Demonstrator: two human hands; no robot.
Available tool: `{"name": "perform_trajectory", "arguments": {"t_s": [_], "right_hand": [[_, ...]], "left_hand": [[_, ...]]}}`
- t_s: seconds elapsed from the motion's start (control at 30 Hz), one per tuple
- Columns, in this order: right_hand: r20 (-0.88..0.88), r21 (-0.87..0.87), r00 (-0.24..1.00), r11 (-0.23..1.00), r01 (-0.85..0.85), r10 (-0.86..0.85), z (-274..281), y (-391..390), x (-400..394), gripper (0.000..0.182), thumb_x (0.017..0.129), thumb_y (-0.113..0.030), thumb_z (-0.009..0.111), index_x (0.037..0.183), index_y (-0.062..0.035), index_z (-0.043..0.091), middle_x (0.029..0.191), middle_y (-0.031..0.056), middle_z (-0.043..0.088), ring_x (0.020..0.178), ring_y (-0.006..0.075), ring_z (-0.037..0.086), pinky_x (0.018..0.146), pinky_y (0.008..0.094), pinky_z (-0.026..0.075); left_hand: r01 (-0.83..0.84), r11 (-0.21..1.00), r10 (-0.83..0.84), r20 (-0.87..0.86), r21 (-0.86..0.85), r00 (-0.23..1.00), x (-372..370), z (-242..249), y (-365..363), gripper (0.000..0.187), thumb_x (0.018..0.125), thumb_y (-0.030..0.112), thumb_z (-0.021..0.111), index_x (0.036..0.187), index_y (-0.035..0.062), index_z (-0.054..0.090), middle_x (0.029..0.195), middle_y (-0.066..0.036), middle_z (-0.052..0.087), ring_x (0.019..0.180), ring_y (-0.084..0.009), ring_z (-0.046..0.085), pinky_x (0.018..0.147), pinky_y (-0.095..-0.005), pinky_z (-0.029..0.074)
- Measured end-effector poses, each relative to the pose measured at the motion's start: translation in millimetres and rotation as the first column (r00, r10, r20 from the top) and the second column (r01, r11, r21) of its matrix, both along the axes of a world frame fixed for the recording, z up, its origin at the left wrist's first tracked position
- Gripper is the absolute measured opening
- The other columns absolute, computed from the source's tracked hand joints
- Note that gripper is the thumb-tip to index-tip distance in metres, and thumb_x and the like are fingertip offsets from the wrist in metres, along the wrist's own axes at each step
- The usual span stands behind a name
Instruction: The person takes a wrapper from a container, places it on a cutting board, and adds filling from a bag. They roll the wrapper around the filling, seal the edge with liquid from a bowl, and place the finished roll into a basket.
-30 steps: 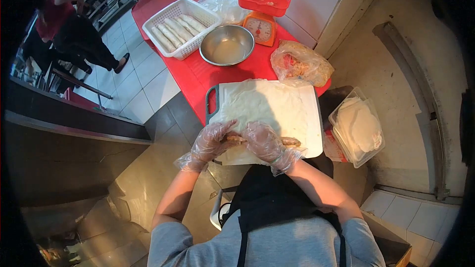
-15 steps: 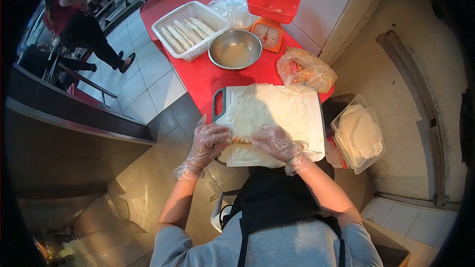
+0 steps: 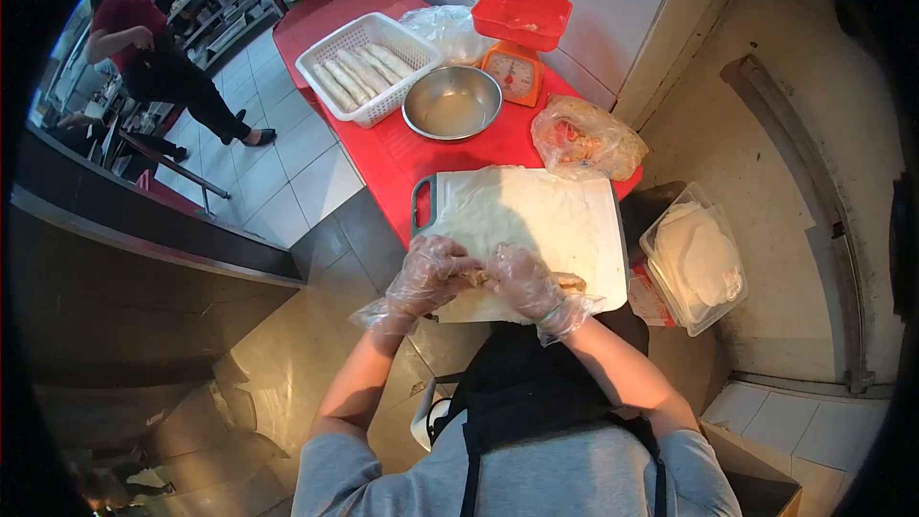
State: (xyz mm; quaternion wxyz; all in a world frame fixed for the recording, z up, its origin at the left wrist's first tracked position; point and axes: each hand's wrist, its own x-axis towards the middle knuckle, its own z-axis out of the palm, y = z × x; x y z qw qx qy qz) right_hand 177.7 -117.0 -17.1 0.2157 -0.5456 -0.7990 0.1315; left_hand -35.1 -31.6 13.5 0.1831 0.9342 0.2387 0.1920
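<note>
A thin pale wrapper sheet (image 3: 507, 206) lies spread on a white cutting board (image 3: 613, 254) with a grey handle. A strip of brownish filling (image 3: 571, 282) runs along the near edge of the sheet. My left hand (image 3: 431, 276), in a clear plastic glove, pinches the left part of the filling. My right hand (image 3: 522, 280), gloved too, is close beside it with fingers pressed together on the filling. The fingers partly cover the strip between them.
On the red table (image 3: 383, 158) stand a white basket (image 3: 316, 65) of rolls, a steel bowl (image 3: 452, 103), an orange scale (image 3: 514, 75) and a filling bag (image 3: 586, 139). A tub of wrappers (image 3: 694, 254) sits right. A person (image 3: 158, 53) stands back left.
Both my hands have drawn closer together, the left one moving right. More filling shows right of my right hand. The person at the back left has shifted posture.
</note>
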Motion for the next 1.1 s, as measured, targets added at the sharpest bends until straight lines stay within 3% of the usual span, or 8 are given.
{"name": "perform_trajectory", "arguments": {"t_s": [0.07, 0.27, 0.4, 0.6, 0.7, 0.8, 0.9, 1.1], "right_hand": [[-0.047, 0.055, 0.999, 0.998, -0.024, 0.027, 5, -3, 10, 0.044, 0.074, -0.03, 0.08, 0.106, -0.0021, 0.067, 0.102, 0.0188, 0.061, 0.1, 0.038, 0.059, 0.089, 0.0479, 0.048], [-0.017, -0.021, 0.999, 0.999, 0.046, -0.047, 27, -10, 20, 0.032, 0.079, -0.029, 0.075, 0.1, -0.0048, 0.069, 0.101, 0.0165, 0.06, 0.1, 0.0355, 0.059, 0.088, 0.0477, 0.047], [-0.064, -0.044, 0.994, 0.995, 0.091, -0.094, 10, -12, 7, 0.032, 0.082, -0.033, 0.072, 0.101, -0.0072, 0.07, 0.101, 0.0156, 0.06, 0.097, 0.0355, 0.058, 0.085, 0.0473, 0.047], [0.018, 0.076, 0.998, 0.995, 0.057, -0.058, 14, -25, 41, 0.03, 0.079, -0.026, 0.075, 0.103, -0.0088, 0.072, 0.1, 0.0132, 0.063, 0.097, 0.0344, 0.06, 0.085, 0.0469, 0.048], [-0.019, 0.342, 0.989, 0.928, 0.145, -0.148, 3, -42, 58, 0.036, 0.073, -0.021, 0.079, 0.107, -0.0094, 0.073, 0.101, 0.0112, 0.066, 0.099, 0.0335, 0.06, 0.088, 0.0455, 0.048], [-0.014, -0.028, 0.993, 0.993, 0.113, -0.114, 16, -48, 81, 0.044, 0.068, -0.022, 0.083, 0.109, -0.0097, 0.073, 0.106, 0.0102, 0.065, 0.105, 0.0322, 0.06, 0.09, 0.0445, 0.048], [-0.171, -0.053, 0.979, 0.993, 0.106, -0.114, 21, -55, 96, 0.042, 0.07, -0.028, 0.082, 0.108, -0.0116, 0.072, 0.102, 0.0108, 0.063, 0.107, 0.0318, 0.058, 0.091, 0.0448, 0.046], [0.041, 0.038, 0.983, 0.984, 0.176, -0.178, 28, -42, 57, 0.042, 0.072, -0.036, 0.079, 0.106, -0.0122, 0.071, 0.102, 0.0094, 0.061, 0.104, 0.031, 0.056, 0.085, 0.0436, 0.044]], "left_hand": [[0.017, 0.99, -0.028, -0.076, -0.137, 0.997, 1, -7, 2, 0.055, 0.065, 0.034, 0.086, 0.116, 0.0196, 0.071, 0.109, -0.004, 0.064, 0.105, -0.0278, 0.061, 0.09, -0.0466, 0.042], [0.0, 0.999, -0.009, 0.181, 0.051, 0.983, 20, 12, -9, 0.04, 0.065, 0.025, 0.086, 0.102, 0.0157, 0.075, 0.097, -0.005, 0.068, 0.091, -0.0299, 0.064, 0.081, -0.0437, 0.045], [0.105, 0.988, -0.09, 0.131, -0.116, 0.987, 17, -14, 2, 0.04, 0.067, 0.024, 0.085, 0.103, 0.0137, 0.074, 0.096, -0.006, 0.069, 0.092, -0.0294, 0.065, 0.083, -0.0421, 0.045], [0.081, 0.988, -0.07, 0.084, -0.13, 0.994, 10, -5, 0, 0.043, 0.07, 0.026, 0.085, 0.109, 0.0124, 0.074, 0.104, -0.008, 0.069, 0.097, -0.0292, 0.065, 0.088, -0.0418, 0.044], [0.05, 0.974, -0.027, 0.104, -0.223, 0.994, 8, -7, 0, 0.055, 0.068, 0.03, 0.088, 0.116, 0.0089, 0.07, 0.108, -0.012, 0.068, 0.1, -0.0314, 0.065, 0.088, -0.043, 0.049], [-0.01, 0.933, 0.093, 0.212, -0.36, 0.973, 12, -5, -4, 0.073, 0.065, 0.035, 0.091, 0.127, 0.0063, 0.064, 0.113, -0.017, 0.065, 0.103, -0.0326, 0.065, 0.086, -0.0429, 0.053], [-0.013, 0.97, 0.109, 0.391, -0.241, 0.914, 5, -15, 3, 0.086, 0.063, 0.04, 0.093, 0.134, 0.0067, 0.058, 0.118, -0.017, 0.062, 0.103, -0.0324, 0.064, 0.087, -0.0422, 0.055], [-0.078, 0.978, 0.156, 0.427, -0.195, 0.891, 10, -10, -4, 0.076, 0.064, 0.039, 0.092, 0.127, 0.0093, 0.064, 0.118, -0.013, 0.064, 0.108, -0.0292, 0.062, 0.094, -0.045, 0.05]]}}
